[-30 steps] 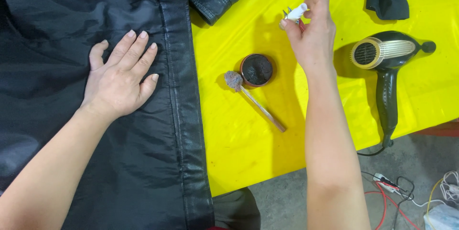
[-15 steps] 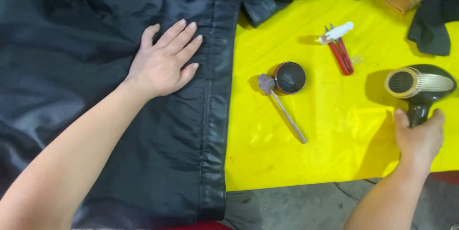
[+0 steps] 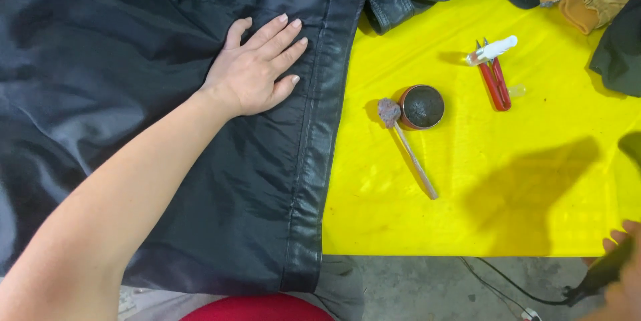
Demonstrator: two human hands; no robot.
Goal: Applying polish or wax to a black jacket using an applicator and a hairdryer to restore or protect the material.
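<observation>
Head view shows left hand [image 3: 257,71] spread flat on the black jacket lining [image 3: 167,127] beside its leather edge, a dauber brush [image 3: 407,144] touching a round polish tin [image 3: 422,107] on the yellow table [image 3: 507,194], and right hand [image 3: 621,281] at the frame's corner gripping a dark handle [image 3: 601,274]

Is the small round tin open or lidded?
Open: the tin has no lid on, its dark contents showing from above, beside the brush.

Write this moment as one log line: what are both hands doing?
left hand: flat on black jacket | right hand: gripping dark handle at table edge | round tin, brush, red snips: untouched
</observation>
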